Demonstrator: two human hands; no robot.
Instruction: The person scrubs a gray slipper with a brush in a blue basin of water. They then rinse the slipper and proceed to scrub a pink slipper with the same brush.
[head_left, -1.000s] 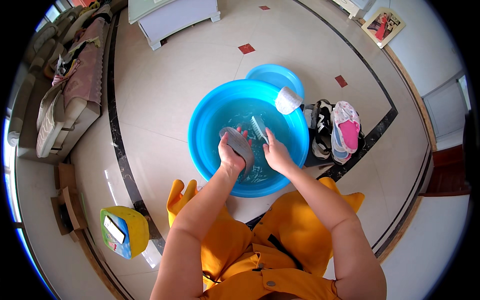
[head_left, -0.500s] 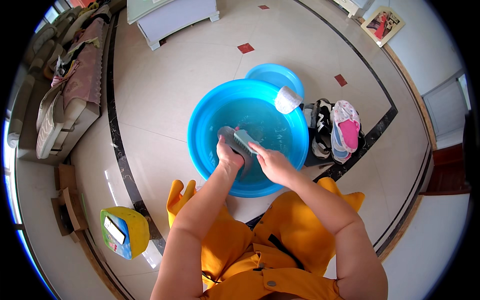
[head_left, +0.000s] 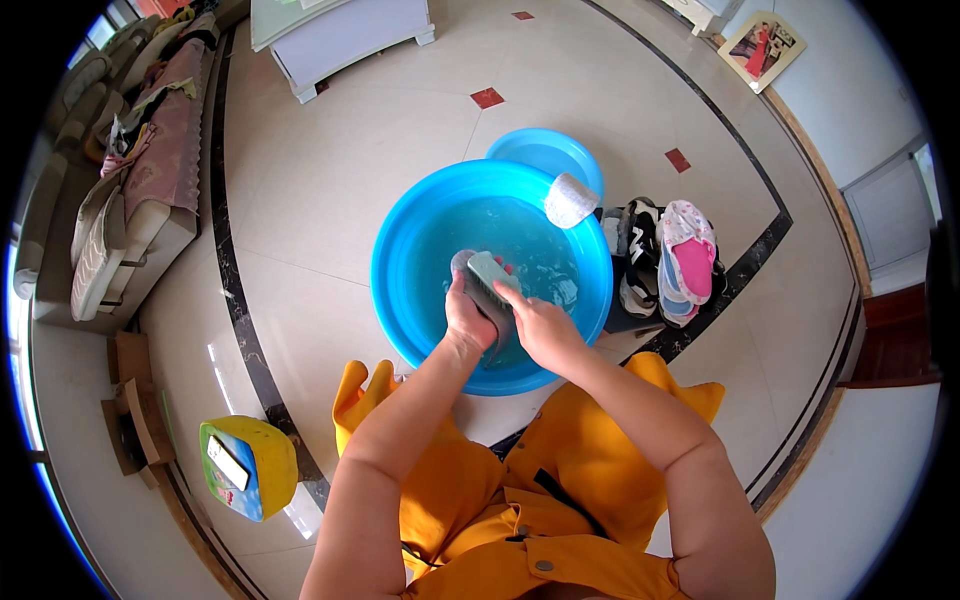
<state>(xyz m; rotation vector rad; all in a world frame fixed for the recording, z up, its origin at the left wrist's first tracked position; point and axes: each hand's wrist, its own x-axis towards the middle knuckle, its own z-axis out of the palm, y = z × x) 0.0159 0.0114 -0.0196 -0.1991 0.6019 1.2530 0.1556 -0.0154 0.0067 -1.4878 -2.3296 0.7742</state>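
Note:
A large blue basin (head_left: pixel 385 270) of water stands on the floor in front of me. Over it, my left hand (head_left: pixel 468 318) grips a long grey piece shaped like a shoe insole (head_left: pixel 499 340), its rounded end pointing away from me. My right hand (head_left: pixel 543 328) holds a pale grey-green scrubbing brush (head_left: pixel 487 268), bristles down against the insole. Brush and right fingers cover part of the insole's upper face.
A white textured item (head_left: pixel 571 201) rests on the basin's right rim. Behind is a smaller blue basin (head_left: pixel 545 146). Black-and-white sneakers (head_left: pixel 639 255) and a pink-lined shoe (head_left: pixel 689 262) stand at right. A phone (head_left: pixel 228 465) lies on a yellow stool (head_left: pixel 275 468) at left.
Both hands have shifted slightly right with the insole. The brush has slid toward the insole's rounded far end and lies flatter along it.

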